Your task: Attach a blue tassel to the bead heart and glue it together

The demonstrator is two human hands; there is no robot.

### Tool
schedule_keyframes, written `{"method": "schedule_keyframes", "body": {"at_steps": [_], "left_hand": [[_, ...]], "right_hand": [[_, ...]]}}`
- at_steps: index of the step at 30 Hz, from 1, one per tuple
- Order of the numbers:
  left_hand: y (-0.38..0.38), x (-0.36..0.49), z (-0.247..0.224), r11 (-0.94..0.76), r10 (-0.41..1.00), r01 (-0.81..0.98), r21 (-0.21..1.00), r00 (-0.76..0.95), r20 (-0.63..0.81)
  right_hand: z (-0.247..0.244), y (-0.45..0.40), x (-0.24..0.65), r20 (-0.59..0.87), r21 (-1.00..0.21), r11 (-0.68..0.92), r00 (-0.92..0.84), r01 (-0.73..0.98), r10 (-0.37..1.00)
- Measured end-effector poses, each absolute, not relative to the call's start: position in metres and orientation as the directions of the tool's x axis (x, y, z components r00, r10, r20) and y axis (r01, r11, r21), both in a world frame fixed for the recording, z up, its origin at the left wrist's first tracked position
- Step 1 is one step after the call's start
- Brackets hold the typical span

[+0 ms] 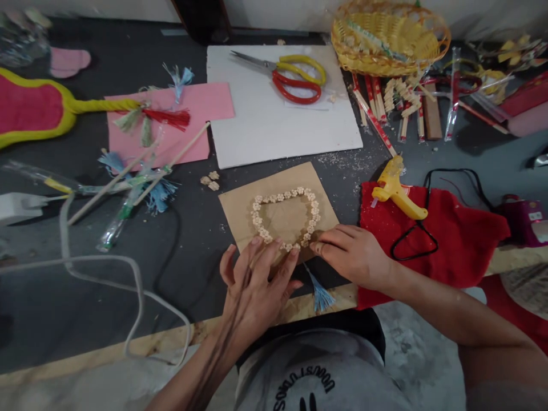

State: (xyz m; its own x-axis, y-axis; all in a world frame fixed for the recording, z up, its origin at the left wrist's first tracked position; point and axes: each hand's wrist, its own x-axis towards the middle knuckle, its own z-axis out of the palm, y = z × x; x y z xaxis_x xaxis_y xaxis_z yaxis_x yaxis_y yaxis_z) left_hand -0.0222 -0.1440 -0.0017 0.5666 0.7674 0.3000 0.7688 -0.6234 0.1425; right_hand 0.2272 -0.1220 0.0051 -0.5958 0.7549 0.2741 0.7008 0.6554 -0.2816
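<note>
Flower ring (315,211) flat on brown card (285,214), left hand (257,279) on its near edge, fingers spread apart, right hand (353,254) beside it, grip unclear.

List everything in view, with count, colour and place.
ring: 1, beige, on card
card: 1, brown, centre
flowers: 3, beige, left of card
board: 1, white, behind card
scissors: 1, red/yellow, on board
basket: 1, yellow, far right
sticks: several, beige or red, both sides
cloth: 1, red, right
glue gun: 1, yellow, partly on cloth
cord: 1, black, right
box: 1, purple, right
sheet: 1, pink, left
tassels: several, blue, red, green, mostly left
paddle: 1, pink/yellow, far left
cable: 1, white, left
clutter: uncounted, mixed, far edges
table: 1, grey, beneath
shirt: 1, grey, bottom
left hand: 1, bare, on ring
right hand: 1, bare, beside ring
</note>
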Motion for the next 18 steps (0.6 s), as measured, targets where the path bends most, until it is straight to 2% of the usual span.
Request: {"method": "schedule_keyframes", "body": {"at_steps": [4, 10, 18], "left_hand": [[-0.1431, -0.0230, -0.0010, -0.655, 0.741, 0.749, 0.098, 0.612, 0.277], [-0.1451, -0.0184, -0.0008, -0.611, 0.781, 0.770, 0.183, 0.549, 0.297], [-0.1433, -0.0205, -0.0004, -0.640, 0.753, 0.756, 0.137, 0.582, 0.309]], "right_hand": [[0.0040, -0.1208, 0.2274, 0.281, -0.274, 0.663, -0.601, 0.697, 0.748], [0.0041, -0.1201, 0.2278, 0.268, -0.268, 0.665, -0.610, 0.697, 0.746], [0.0060, -0.1185, 0.2281, 0.319, -0.351, 0.653, -0.570, 0.671, 0.757]]}}
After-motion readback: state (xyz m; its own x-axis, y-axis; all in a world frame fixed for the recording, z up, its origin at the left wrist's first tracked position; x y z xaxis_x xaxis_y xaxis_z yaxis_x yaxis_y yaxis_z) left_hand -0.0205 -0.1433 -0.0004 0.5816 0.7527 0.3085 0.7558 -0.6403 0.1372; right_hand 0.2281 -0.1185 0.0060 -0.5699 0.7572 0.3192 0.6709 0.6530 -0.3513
